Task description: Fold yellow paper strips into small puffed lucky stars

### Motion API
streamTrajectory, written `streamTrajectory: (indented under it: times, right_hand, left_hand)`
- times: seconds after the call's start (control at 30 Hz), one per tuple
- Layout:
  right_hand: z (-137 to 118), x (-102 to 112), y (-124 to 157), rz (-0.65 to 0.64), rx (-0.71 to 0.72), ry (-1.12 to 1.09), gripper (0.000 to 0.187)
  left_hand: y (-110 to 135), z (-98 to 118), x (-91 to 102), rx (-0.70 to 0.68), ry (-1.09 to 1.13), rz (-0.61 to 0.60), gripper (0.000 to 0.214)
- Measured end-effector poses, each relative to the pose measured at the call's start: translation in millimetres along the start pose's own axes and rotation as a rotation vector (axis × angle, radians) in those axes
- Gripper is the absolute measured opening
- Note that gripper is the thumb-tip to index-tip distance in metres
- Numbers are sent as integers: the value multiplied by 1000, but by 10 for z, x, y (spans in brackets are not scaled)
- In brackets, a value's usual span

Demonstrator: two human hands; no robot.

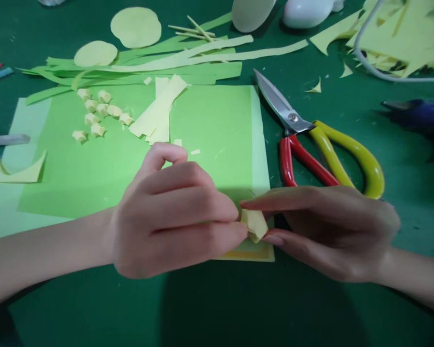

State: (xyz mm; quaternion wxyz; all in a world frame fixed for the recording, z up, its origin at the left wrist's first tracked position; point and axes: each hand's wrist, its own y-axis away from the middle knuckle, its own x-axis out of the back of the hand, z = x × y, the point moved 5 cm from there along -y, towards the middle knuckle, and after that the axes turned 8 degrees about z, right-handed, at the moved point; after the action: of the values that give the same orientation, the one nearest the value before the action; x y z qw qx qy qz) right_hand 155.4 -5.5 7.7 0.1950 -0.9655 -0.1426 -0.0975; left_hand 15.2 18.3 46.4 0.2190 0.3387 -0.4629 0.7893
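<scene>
A small pale yellow folded paper star (pixel 254 225) is pinched between my two hands above the lower right corner of the green paper sheets (pixel 217 125). My left hand (pixel 177 217) has its fingers curled, with the fingertips on the star's left side. From the right, my right hand (pixel 329 229) grips the star between thumb and forefinger. Several finished-looking paper stars (pixel 102 110) lie in a cluster on the sheets. Pale yellow paper strips (pixel 161 108) lie crossed beside them.
Scissors (pixel 292 118) with red and yellow handles lie right of the sheets, blades pointing away. Behind are long green paper strips (pixel 188 67) and yellow paper ovals (pixel 136 27). Yellow scraps (pixel 412 38) and a white cable (pixel 361 55) occupy the back right.
</scene>
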Motion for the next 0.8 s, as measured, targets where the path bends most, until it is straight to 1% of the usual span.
streamTrajectory:
  times: [0.07,0.1,0.2,0.3,0.4,0.47,0.57,0.67,0.8]
  right_hand:
    - [-7,14,12,11,0,32,28]
    - [-12,16,16,10,-2,51,26]
    - [-38,14,15,10,9,106,24]
    - [-65,13,6,35,44,144,30]
    - [-78,10,-4,38,64,161,29]
    - [-74,4,-13,24,55,171,25]
    - [-67,-9,-26,0,59,183,17]
    - [-61,-20,-23,-2,74,178,15]
    - [-68,-18,-21,17,72,159,17]
  left_hand:
    - [5,-2,-2,-34,-18,63,13]
    - [7,1,-19,-59,-18,73,15]
    - [8,-18,-77,-66,-16,54,13]
    - [-1,-24,-72,-47,-26,65,9]
    - [-3,-5,-60,-25,-21,29,7]
    - [2,9,-54,5,-9,3,11]
    - [13,23,-40,42,-4,-6,20]
    - [26,45,-39,23,28,-19,20]
    - [43,38,-37,17,55,-36,19]
